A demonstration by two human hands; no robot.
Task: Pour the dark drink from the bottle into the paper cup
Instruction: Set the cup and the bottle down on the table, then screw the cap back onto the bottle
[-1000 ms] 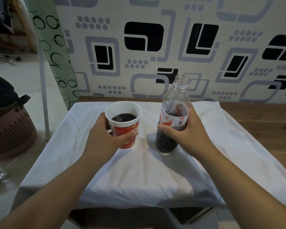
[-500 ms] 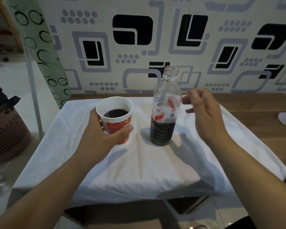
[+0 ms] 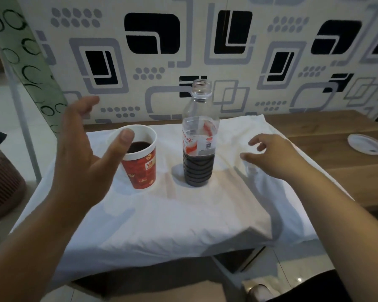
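Standing upright near the middle of the white-cloth-covered bench (image 3: 183, 214): clear ribbed plastic bottle (image 3: 198, 136), cap off, dark drink filling only its lower part. Sitting just left of it, apart: red paper cup with white rim (image 3: 141, 162), holding dark liquid well below the rim, so pouring looking done. Hovering over the cup's near-left side with grip released and fingers spread, touching nothing visible: left hand (image 3: 83, 153). Hanging open right of the bottle, low over the cloth, holding nothing: right hand (image 3: 273, 153). Lying far right on the bare wood: white round lid (image 3: 367, 143), probably parked clear of spills.
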